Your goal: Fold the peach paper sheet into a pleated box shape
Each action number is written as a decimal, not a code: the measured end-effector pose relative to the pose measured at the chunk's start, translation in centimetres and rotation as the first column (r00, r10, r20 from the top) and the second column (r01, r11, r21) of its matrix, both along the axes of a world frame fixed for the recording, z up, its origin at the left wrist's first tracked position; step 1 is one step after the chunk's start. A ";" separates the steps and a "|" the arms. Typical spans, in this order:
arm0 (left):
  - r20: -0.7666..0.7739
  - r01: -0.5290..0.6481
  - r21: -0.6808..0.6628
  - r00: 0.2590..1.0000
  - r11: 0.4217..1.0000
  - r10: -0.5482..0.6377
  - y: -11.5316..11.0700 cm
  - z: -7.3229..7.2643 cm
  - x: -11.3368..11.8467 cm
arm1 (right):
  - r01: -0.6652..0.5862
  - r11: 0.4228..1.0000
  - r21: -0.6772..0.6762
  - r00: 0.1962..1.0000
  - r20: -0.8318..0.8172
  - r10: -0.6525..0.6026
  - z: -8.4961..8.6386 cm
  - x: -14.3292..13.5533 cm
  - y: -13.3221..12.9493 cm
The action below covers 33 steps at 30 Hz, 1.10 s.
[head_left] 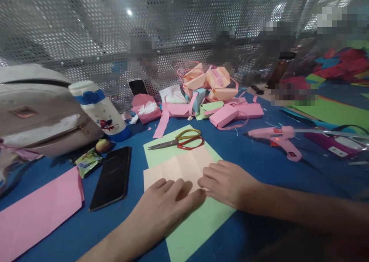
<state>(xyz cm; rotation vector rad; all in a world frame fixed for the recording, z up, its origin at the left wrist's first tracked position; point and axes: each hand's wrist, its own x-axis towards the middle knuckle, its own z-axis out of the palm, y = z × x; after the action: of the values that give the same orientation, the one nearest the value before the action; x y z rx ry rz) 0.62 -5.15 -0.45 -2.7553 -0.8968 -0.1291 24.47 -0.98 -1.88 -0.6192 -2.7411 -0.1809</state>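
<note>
The creased peach paper [173,169], laid over the green sheet [196,231], is pressed along its near side by the left hand [165,202] and right hand [226,182], presumably for flatness, fingers kept close together, though whether any edge is pinched cannot be told.

Creased, matt peach paper [187,162]; smooth, matt green paper [198,231]; scissors [173,142] with dull metal blades; glossy large phone [112,179]; smooth plastic glue gun [263,133]; shiny, perforated metal panel [95,25].
</note>
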 end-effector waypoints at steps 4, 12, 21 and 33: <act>0.068 0.036 -0.050 0.997 0.998 -0.032 -0.5 0.0 -1.2 | -0.138 0.980 0.141 0.986 -0.076 0.150 0.6 0.3 -0.4; 0.160 0.097 -0.014 0.983 0.995 -0.093 -0.6 0.4 -1.3 | -0.145 0.986 0.086 0.989 0.002 0.145 1.3 0.4 -1.1; 0.166 0.093 -0.005 0.982 0.996 -0.090 -0.6 0.6 -1.1 | -0.042 0.995 0.088 0.999 0.027 0.040 1.4 3.4 -1.6; 0.063 0.080 -0.050 0.995 0.996 -0.076 -1.1 0.7 -1.3 | 0.059 0.972 0.228 0.998 0.017 -0.065 1.6 6.1 -1.9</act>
<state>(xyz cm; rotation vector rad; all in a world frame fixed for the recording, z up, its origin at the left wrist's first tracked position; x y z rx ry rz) -0.72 -6.23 0.27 -2.8506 -0.8188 -0.2076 30.54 -2.84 -0.28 -0.6420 -2.6724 -0.5131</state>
